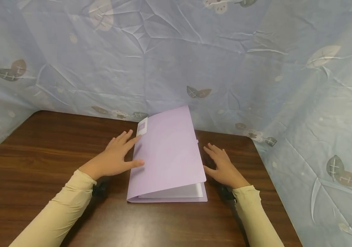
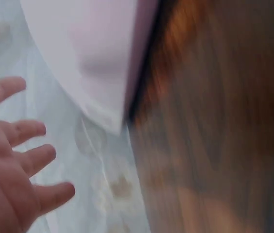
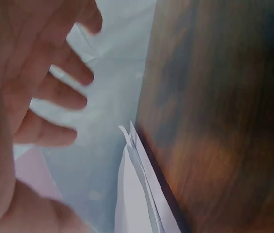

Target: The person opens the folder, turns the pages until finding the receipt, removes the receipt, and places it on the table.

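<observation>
A light purple folder (image 1: pixel 169 154) lies on the brown wooden table, its spine to the left and a white label (image 1: pixel 142 126) near the top left corner. Its front cover stands lifted along the right side, and white pages (image 1: pixel 176 191) show inside at the near edge. Over the spine side, my left hand (image 1: pixel 115 157) is held with fingers spread, thumb and fingertip overlapping the cover in the head view. Beside the right edge is my right hand (image 1: pixel 222 166), fingers apart and holding nothing. In the right wrist view the folder's page edges (image 3: pixel 137 194) stand slightly fanned below the fingers.
The wooden table (image 1: pixel 40 157) extends left and toward me. A pale blue cloth (image 1: pixel 169 61) with leaf prints hangs behind the table and along both sides, close to the folder's far end.
</observation>
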`<state>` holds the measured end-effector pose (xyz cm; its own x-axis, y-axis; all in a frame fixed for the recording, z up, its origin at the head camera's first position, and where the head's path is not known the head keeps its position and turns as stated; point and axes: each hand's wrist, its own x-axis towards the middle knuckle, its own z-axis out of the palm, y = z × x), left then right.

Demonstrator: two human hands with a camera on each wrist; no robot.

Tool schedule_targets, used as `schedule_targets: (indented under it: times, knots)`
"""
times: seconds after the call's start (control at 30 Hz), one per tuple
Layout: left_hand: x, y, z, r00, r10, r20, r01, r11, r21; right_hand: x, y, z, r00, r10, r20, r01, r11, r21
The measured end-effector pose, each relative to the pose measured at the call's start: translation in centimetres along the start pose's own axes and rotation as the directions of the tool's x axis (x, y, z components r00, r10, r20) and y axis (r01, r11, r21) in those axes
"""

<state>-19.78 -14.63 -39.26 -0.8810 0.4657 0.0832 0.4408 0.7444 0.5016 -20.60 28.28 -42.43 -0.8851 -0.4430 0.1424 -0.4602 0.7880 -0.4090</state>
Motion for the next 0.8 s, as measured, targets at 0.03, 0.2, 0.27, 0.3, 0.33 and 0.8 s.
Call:
schedule_targets:
  times: [0.03,0.2,0.27,0.3,0.33,0.8]
  knots:
    - [0.1,0.6,0.3,1.000,0.026,0.004,-0.026,1.000,-0.008,0.1,-0.1,0.1,1.000,-0.020,0.006,0.020,1.000,0.010]
    - [0.5,3.0,1.6,0.991,0.136,0.000,-0.136,0.991,-0.020,0.1,-0.3,0.5,0.997,-0.028,0.076,0.022,0.997,0.073]
    - [0.8,4.0,2.1,0.985,0.174,0.002,-0.174,0.985,-0.010,0.1,-0.3,0.6,0.994,-0.026,0.105,0.015,0.994,0.104]
    - [0.9,4.4,2.4,0.982,0.190,0.007,-0.190,0.982,-0.003,0.1,-0.3,0.7,0.992,-0.032,0.118,0.018,0.993,0.120]
    - [1.1,5.0,2.6,0.978,0.209,0.014,-0.209,0.978,0.005,0.1,-0.3,0.7,0.991,-0.039,0.128,0.022,0.991,0.131]
    - [2.1,9.5,4.7,0.957,0.259,0.130,-0.273,0.956,0.106,0.0,-0.4,1.2,0.977,-0.071,0.202,0.025,0.975,0.222]
